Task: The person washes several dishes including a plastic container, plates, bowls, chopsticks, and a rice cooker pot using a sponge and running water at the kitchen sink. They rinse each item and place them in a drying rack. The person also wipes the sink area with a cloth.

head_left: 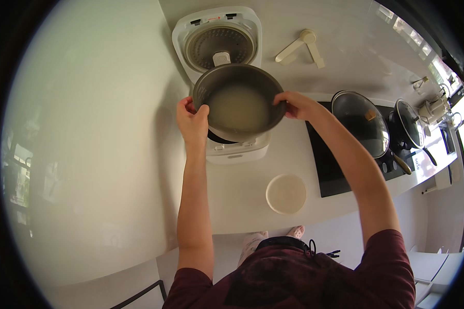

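Both my hands grip the rim of a dark metal rice cooker inner pot (239, 75). My left hand (193, 119) has its thumb over the left rim, and my right hand (295, 105) pinches the right rim. Cloudy water (237, 108) covers pale contents, probably rice, at the bottom. The pot is above the white rice cooker (237, 155) and hides most of its body. A dark part of the cooker's opening shows under the pot's front left. Behind the pot, the cooker's lid (220, 38) stands raised, its metal inner plate facing me.
A round off-white dish or lid (286, 194) lies on the white counter (236, 201). To the right, a black cooktop (326, 166) carries a large pan with a glass lid (359, 123) and a smaller lidded pan (410, 119). A folding hook (307, 38) is mounted on the back wall. A pale wall (100, 135) rises at left.
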Motion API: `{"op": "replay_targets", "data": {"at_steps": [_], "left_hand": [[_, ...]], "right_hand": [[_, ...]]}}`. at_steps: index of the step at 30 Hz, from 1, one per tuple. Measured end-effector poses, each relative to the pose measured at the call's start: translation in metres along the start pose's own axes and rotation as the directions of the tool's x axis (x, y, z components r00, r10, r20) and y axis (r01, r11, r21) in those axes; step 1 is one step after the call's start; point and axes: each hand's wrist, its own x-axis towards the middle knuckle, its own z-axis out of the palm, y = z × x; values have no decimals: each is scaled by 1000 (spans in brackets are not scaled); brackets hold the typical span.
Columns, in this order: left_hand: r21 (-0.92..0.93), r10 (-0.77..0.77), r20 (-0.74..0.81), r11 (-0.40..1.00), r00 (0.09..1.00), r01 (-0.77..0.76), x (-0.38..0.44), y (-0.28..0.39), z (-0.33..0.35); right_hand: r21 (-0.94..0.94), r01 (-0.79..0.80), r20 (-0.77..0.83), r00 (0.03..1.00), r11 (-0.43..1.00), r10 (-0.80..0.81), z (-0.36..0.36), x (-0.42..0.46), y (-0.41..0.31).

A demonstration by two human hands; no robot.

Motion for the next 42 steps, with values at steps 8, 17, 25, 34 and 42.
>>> {"op": "replay_targets", "data": {"at_steps": [8,17,25,34,42], "left_hand": [[115,-48,292,993,955,14,-78,55,13],[-71,-32,752,989,658,130,-217,-6,26],[724,-693,549,674,468,148,-246,-130,1],[228,-616,409,783,673,578,-320,-111,50],[179,-607,510,768,609,615,-498,-16,149]], "right_hand": [[-219,-89,51,993,972,103,-62,-153,17],[186,-126,-445,873,974,198,-127,-311,186],[181,-66,-795,577,981,185,-169,-458,315],[492,292,-813,492,820,312,-290,-598,443],[537,361,-818,445,762,365,-410,-713,535]]}}
